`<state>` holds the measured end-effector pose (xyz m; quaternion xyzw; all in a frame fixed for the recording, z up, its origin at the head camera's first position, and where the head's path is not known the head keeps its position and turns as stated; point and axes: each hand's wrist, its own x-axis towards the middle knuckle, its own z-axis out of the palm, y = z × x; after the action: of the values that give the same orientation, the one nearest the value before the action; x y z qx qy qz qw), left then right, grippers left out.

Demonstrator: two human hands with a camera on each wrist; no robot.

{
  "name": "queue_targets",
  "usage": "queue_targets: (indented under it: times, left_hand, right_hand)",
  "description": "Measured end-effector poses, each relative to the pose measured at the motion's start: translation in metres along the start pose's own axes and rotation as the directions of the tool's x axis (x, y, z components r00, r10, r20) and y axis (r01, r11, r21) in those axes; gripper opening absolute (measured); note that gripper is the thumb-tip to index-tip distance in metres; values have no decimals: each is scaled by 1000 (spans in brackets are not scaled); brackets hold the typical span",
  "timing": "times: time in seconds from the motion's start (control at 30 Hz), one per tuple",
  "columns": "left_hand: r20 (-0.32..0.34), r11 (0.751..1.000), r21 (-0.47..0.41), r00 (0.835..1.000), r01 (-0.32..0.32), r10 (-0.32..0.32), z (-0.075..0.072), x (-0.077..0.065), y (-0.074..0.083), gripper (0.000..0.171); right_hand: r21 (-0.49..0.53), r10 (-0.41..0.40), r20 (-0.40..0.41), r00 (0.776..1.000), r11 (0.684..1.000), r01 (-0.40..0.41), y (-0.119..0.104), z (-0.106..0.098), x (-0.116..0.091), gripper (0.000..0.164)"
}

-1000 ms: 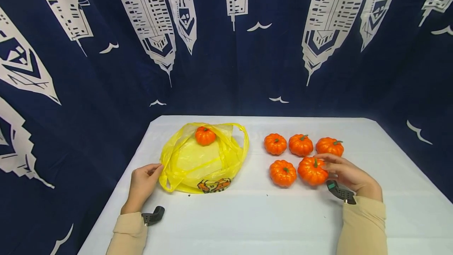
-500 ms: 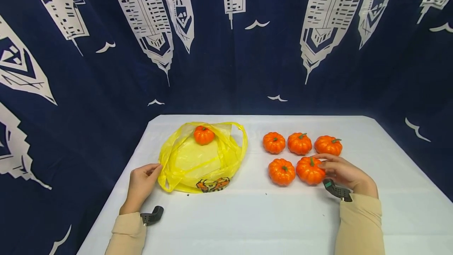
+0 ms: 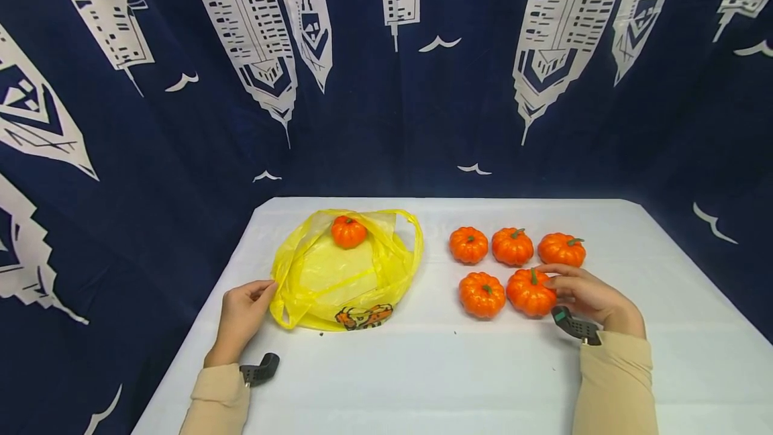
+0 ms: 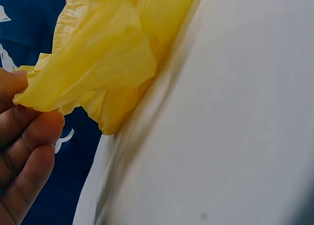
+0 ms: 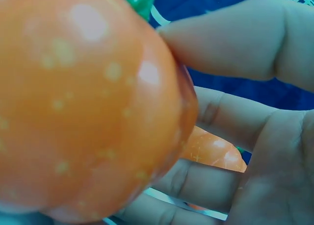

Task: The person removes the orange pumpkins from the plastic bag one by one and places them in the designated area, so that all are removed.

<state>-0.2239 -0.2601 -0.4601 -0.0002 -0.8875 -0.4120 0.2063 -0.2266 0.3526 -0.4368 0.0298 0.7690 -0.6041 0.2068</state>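
A yellow plastic bag [image 3: 329, 280] lies on the table's left half with its mouth open towards me. Inside, near its far side, sits one small orange pumpkin [image 3: 348, 232]. My left hand [image 3: 240, 319] pinches the bag's left edge between thumb and fingers; the left wrist view shows the yellow film [image 4: 98, 63] caught there. On the right, my right hand [image 3: 598, 299] grips the front-row pumpkin [image 3: 527, 294] with a green stem. Up close, the thumb [image 5: 235, 41] rests on its side near the stem, while the other fingers reach behind it, their tips hidden.
Left of the held pumpkin sits another pumpkin [image 3: 482, 295]. Three more stand behind in a row: a left one [image 3: 468, 246], a middle one [image 3: 512, 247] and a right one [image 3: 560, 250]. A white cloth covers the table [image 3: 423, 381]; a dark blue printed curtain [image 3: 386, 119] hangs behind.
Over the last second my right hand and its pumpkin have shifted slightly left, towards the neighbouring pumpkin. The left hand and the bag look unmoved; the head view drifts a little.
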Motion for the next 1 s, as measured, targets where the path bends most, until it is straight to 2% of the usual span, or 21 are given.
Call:
queue_targets:
  times: [0.43, 1.0]
  left_hand:
    - [0, 1000, 4, 1000, 1, -1, 1, 0, -2, 14]
    - [4, 1000, 4, 1000, 24, -24, 0, 0, -2, 15]
  right_hand:
    - [-110, 6, -55, 998, 994, -12, -4, 3, 0, 51]
    - [-123, 12, -78, 997, 992, -21, -4, 3, 1, 52]
